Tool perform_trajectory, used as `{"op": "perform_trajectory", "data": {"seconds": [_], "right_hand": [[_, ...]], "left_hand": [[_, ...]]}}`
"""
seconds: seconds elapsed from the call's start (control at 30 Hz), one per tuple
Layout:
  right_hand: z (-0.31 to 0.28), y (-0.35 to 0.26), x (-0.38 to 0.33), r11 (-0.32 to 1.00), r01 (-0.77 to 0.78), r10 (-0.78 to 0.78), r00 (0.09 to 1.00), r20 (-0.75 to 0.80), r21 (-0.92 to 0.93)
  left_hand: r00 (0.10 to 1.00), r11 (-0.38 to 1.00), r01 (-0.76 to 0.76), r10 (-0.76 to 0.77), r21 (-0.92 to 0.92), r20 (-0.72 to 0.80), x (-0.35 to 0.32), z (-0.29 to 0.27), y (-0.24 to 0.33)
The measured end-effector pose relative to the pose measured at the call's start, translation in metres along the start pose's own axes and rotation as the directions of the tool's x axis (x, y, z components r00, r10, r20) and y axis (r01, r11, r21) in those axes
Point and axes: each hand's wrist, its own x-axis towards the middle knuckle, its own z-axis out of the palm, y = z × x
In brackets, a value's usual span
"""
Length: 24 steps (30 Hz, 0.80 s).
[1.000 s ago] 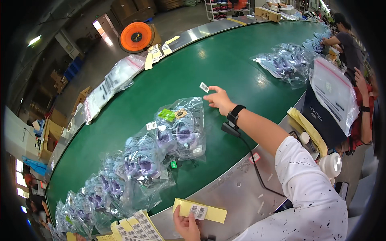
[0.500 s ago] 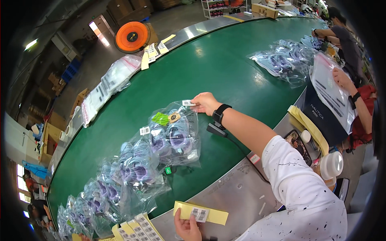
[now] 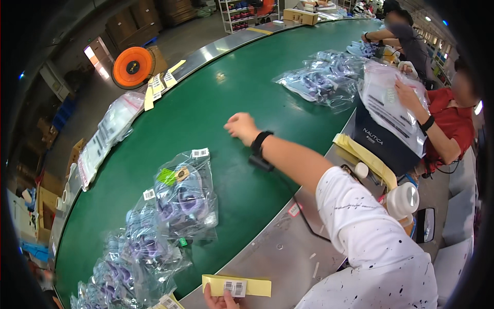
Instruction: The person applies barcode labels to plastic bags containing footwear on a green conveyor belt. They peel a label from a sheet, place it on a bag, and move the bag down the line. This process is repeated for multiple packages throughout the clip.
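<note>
My left hand point(image 3: 220, 298) pinches a yellow backing strip point(image 3: 260, 288) carrying white barcode labels point(image 3: 235, 288), low over the metal ledge. Over the green table my right hand point(image 3: 242, 127) hangs with its fingers curled in and nothing visible in them; it is slightly blurred. Beyond its fingertips, to the lower left, lies a clear bag of blue and purple shoes point(image 3: 186, 198) with a green tag point(image 3: 166, 176) inside. A barcode label point(image 3: 200, 153) sits on that bag's top corner. Several more bagged pairs point(image 3: 144, 237) overlap in a row toward the near left, one with its own label point(image 3: 148, 194).
More bagged shoes point(image 3: 321, 80) lie at the far right. Beside them a person in red handles clear plastic bags point(image 3: 388, 103) over a dark box point(image 3: 383, 141). A flat bag stack point(image 3: 110, 134), an orange fan point(image 3: 133, 67) and a white-lidded container point(image 3: 402, 201) stand around the edges.
My right hand has let go of the label at the shoe bag's corner and drawn away from it; the label stays on the bag. The view has swung right. My left hand keeps the strip.
</note>
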Motion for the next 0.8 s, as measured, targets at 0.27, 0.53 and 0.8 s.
{"op": "perform_trajectory", "data": {"seconds": [0.27, 0.53, 0.8], "right_hand": [[-0.213, -0.034, 0.029, -0.279, -0.256, -0.479, 0.872, -0.097, -0.926], [-0.211, -0.016, 0.019, -0.282, -0.131, -0.232, 0.971, -0.065, -0.95], [-0.016, -0.04, -0.082, 0.327, 0.628, -0.44, 0.762, 0.475, -0.706]], "left_hand": [[1.0, 0.999, 0.01, -0.011, 0.049, 0.013, -0.001, -0.005, 0.005], [1.0, 0.993, 0.029, -0.03, 0.113, 0.006, 0.0, -0.007, 0.004], [0.997, 0.996, -0.08, 0.08, 0.029, -0.001, 0.004, -0.003, -0.005]]}}
